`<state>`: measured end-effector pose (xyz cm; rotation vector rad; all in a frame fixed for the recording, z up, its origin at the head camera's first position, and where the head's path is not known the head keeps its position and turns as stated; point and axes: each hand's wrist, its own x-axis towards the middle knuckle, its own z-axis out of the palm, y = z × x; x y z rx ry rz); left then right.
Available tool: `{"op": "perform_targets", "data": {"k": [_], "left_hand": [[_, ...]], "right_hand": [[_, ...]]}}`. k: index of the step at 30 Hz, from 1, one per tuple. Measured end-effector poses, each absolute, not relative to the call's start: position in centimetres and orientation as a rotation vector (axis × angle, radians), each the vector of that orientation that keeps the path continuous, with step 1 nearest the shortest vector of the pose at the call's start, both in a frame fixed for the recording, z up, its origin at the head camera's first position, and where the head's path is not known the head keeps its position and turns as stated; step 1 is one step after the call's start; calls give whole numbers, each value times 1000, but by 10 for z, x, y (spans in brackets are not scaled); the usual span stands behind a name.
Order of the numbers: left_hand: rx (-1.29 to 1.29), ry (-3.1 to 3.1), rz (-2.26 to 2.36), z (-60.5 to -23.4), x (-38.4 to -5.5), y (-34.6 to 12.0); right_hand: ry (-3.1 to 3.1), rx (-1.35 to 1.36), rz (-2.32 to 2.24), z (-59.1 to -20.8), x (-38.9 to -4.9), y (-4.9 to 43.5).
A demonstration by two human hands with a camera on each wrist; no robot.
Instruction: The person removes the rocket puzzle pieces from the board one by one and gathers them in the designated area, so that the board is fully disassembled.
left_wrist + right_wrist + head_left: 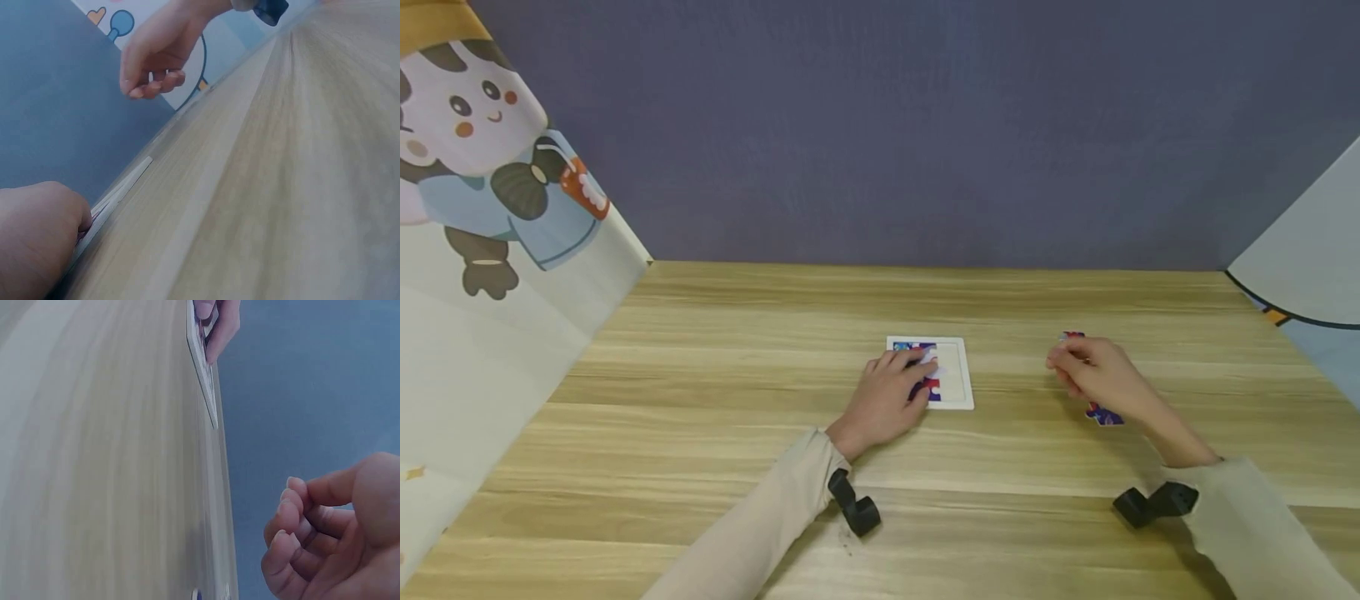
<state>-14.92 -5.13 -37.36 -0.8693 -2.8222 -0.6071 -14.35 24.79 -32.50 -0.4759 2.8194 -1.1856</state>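
Note:
A small white-framed jigsaw puzzle tray (pixel 956 405) lies on the table, with blue, purple and red pieces in its left part and bare white backing at right. My left hand (pixel 891 396) rests over the tray's left side, fingers spread across the pieces and covering part of them. To the right, my right hand (pixel 1101 379) hovers above loose puzzle pieces (pixel 1105 415), its fingers curled and thumb tip meeting the index finger. No piece shows between those fingertips in the right wrist view. Another loose piece (pixel 1072 335) peeks out beyond that hand, partly covered by it.
The wood-grain table (pixel 737 350) runs back to a dark blue wall panel (pixel 925 133). A printed cartoon panel (pixel 490 167) borders the left side, and a pale panel (pixel 1307 242) the right. Black wrist cameras (pixel 863 515) sit at both sleeves.

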Motion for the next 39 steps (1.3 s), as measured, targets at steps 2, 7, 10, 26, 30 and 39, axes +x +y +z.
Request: {"op": "perform_targets", "data": {"k": [2,7,10,26,30,39], "left_hand": [[-866,-2822,-609,-374,-150,-52],[-854,-2830,-618,-375,-151,-52],[-853,-2833,-615,-376,-151,-52],[-864,-2825,-609,-374,-149,-50],[-863,-2827,-610,-372,-149,-50],[-862,-2832,-602,-373,-149,-51]], "right_hand": [[2808,-473,-1199,-324,-146,243],[2773,-464,-1209,-324,-153,227],[2755,-456,-1218,-324,-156,219],[2703,-488,-1216,-322,-169,188],[2693,-506,-1209,-324,-172,182],[2641,-485,-1189,-329,-180,167]]}}
